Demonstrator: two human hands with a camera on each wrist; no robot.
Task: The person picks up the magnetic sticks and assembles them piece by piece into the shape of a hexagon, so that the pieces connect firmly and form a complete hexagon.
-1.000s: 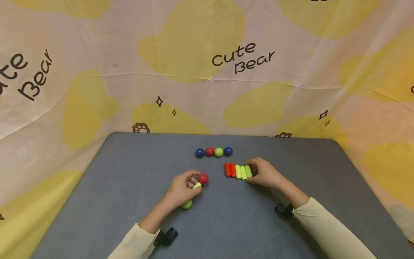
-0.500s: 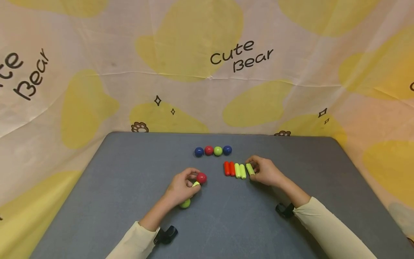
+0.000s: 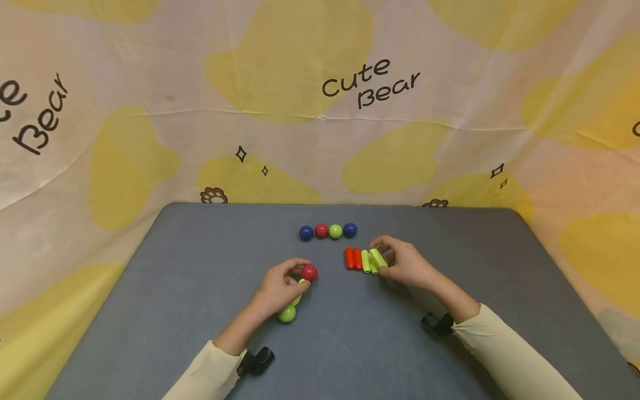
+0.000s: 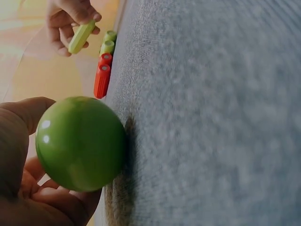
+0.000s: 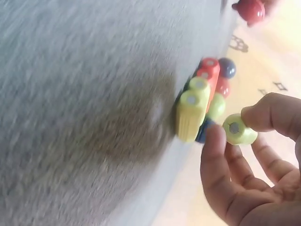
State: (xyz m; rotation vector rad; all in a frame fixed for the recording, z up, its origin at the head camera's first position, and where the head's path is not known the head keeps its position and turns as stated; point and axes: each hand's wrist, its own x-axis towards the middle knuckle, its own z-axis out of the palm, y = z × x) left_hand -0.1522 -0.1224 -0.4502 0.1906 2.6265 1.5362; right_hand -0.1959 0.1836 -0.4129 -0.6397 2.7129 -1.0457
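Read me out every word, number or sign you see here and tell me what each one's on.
"Cute Bear": middle of the patterned cloth.
"e Bear": left side of the same cloth; the start is cut off.
A black mark at the cloth's right edge is too cropped to read.
The paw prints and star outlines are drawings, not text.
I can't read any lettering on the balls or sticks.

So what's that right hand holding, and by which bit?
The right hand pinches a light-green stick, with the thumb near one end.
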